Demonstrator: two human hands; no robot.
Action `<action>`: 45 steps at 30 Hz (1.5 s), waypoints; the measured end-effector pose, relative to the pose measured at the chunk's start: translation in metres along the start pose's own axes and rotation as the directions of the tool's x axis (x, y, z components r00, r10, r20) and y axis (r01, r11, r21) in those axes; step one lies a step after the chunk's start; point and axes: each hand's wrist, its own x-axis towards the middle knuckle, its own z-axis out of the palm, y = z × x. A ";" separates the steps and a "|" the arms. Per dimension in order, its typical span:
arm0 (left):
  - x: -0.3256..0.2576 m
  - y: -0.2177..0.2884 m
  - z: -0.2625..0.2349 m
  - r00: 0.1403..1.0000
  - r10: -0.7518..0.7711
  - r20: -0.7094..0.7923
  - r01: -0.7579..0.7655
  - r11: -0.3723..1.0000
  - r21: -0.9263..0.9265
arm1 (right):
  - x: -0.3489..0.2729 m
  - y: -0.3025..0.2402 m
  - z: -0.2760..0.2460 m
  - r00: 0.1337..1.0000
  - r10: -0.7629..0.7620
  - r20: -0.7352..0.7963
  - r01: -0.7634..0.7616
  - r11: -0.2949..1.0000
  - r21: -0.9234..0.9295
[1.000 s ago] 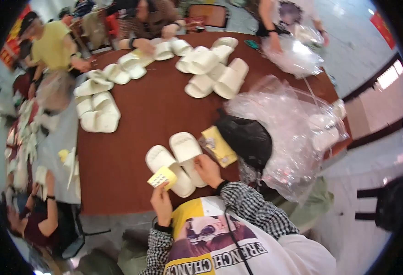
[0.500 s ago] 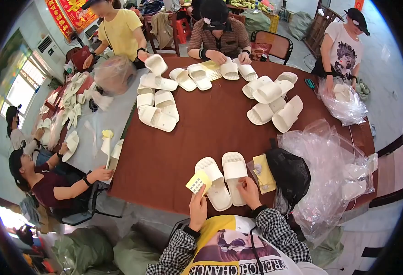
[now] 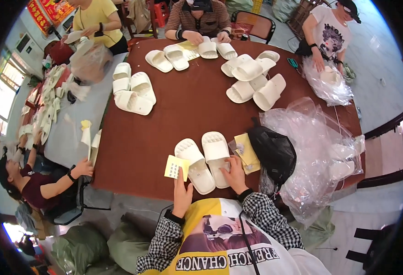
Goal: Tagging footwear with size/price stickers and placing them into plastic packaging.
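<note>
At the desk's (image 3: 165, 119) near edge, the left hand (image 3: 182, 195) pinches a yellow sticker sheet (image 3: 176, 167); the right hand (image 3: 234, 174) lies flat on a white slipper (image 3: 216, 156), its long axis pointing away from the person, beside its mate (image 3: 195, 165).

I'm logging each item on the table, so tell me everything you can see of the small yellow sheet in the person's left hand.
The yellow sheet is a small, roughly square piece of pale yellow paper or sticker backing with a few small marks on its face, too small to make out. The left hand pinches its lower edge, holding it tilted just above the brown table's near edge. It sits beside the left one of two white slippers; whether it touches that slipper cannot be told.
</note>
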 end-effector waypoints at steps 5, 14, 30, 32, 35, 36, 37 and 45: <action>0.003 -0.014 -0.003 0.997 -0.069 0.023 0.068 0.997 0.029 | -0.006 -0.015 0.005 0.995 0.080 0.066 -0.082 0.996 0.031; 0.025 -0.016 -0.036 0.989 -0.051 -0.142 0.062 0.995 0.075 | 0.004 -0.034 0.014 0.983 -0.128 0.132 0.120 0.990 0.067; 0.101 -0.029 -0.068 0.975 0.103 0.199 -0.157 0.948 0.278 | 0.063 -0.046 -0.022 0.863 -0.223 0.453 0.315 0.939 -0.136; 0.092 -0.025 -0.069 0.999 0.001 0.033 -0.019 0.838 0.545 | 0.060 -0.049 -0.042 0.927 -0.204 0.314 0.253 0.960 -0.123; 0.066 -0.027 -0.069 0.992 -0.014 -0.122 0.090 0.761 0.643 | 0.059 -0.057 -0.068 0.984 -0.101 0.149 0.125 0.979 -0.159; 0.057 -0.035 -0.068 0.994 -0.010 -0.106 0.072 0.791 0.607 | 0.059 -0.064 -0.072 0.982 -0.104 0.156 0.129 0.979 -0.158; 0.047 -0.038 -0.066 0.994 -0.019 -0.110 0.083 0.790 0.607 | 0.058 -0.070 -0.076 0.993 -0.025 0.112 0.045 0.984 -0.175; 0.015 -0.020 -0.042 0.991 -0.109 -0.083 0.134 0.887 0.441 | 0.047 -0.051 -0.024 0.999 0.034 0.041 -0.023 0.970 -0.241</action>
